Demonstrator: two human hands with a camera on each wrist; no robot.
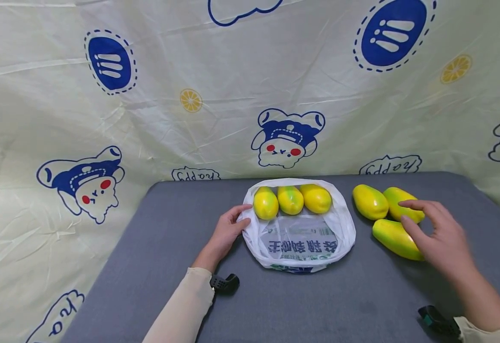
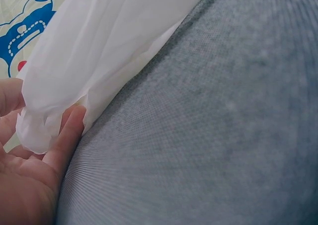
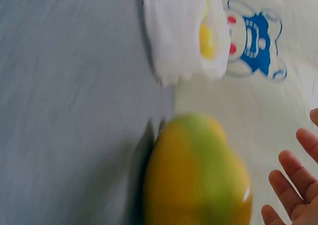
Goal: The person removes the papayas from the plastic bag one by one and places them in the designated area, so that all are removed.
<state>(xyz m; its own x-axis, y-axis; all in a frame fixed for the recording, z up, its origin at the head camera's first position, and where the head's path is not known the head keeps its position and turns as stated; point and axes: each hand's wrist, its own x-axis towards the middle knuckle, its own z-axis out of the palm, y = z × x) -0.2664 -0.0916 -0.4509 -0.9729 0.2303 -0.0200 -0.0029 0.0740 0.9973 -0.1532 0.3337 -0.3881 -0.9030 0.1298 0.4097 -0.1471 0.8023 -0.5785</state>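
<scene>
On the left we see our left hand [image 1: 226, 231] lying on the grey table [image 1: 147, 267], its fingers [image 2: 67, 138] curled onto the left rim of the white plastic bag [image 1: 303, 243] and pinching the crumpled film there; the left wrist view shows the film bunched between thumb and fingers. The bag lies flat and open at the middle of the table, with blue printed characters on its near part. Inside it, along the far edge, three yellow-green papayas [image 1: 290, 199] sit side by side, touching one another. To the right of the bag, apart from it, three more papayas lie bare on the table: two at the back touching each other, and the nearest papaya [image 1: 395, 238] just in front of them. Our right hand [image 1: 440, 236] hovers over this group, fingers [image 3: 290, 178] spread and relaxed, gripping nothing; we cannot tell whether the palm touches the nearest papaya. A printed cream cloth [image 1: 104, 119] hangs behind the table.
</scene>
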